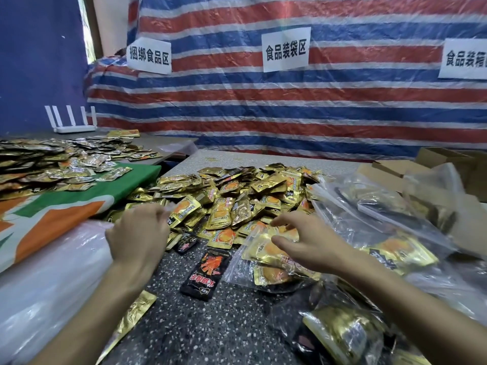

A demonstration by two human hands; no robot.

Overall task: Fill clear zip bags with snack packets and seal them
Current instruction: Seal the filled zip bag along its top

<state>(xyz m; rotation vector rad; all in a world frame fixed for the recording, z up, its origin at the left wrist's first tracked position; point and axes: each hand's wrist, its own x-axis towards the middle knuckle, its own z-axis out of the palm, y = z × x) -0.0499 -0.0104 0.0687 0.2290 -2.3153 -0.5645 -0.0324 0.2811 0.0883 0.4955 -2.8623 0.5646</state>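
Note:
A clear zip bag (pixel 245 267) with several gold snack packets inside lies on the dark speckled table (pixel 200 325). My right hand (pixel 308 243) rests on its upper part, thumb and fingers stretched out to the left. My left hand (pixel 137 233) hovers at the near left edge of the big heap of gold snack packets (pixel 237 198). Its fingers are curled away from me with a pale blur at their tips, and what they hold is hidden. A black snack packet (pixel 205 275) lies between my hands.
A stack of empty clear bags (pixel 52 280) lies at the left, over a green and orange cloth (pixel 66 206). Filled clear bags (pixel 382 227) pile up at the right, with cardboard boxes (pixel 434 164) behind. A second heap of packets (pixel 52 159) covers the far left table.

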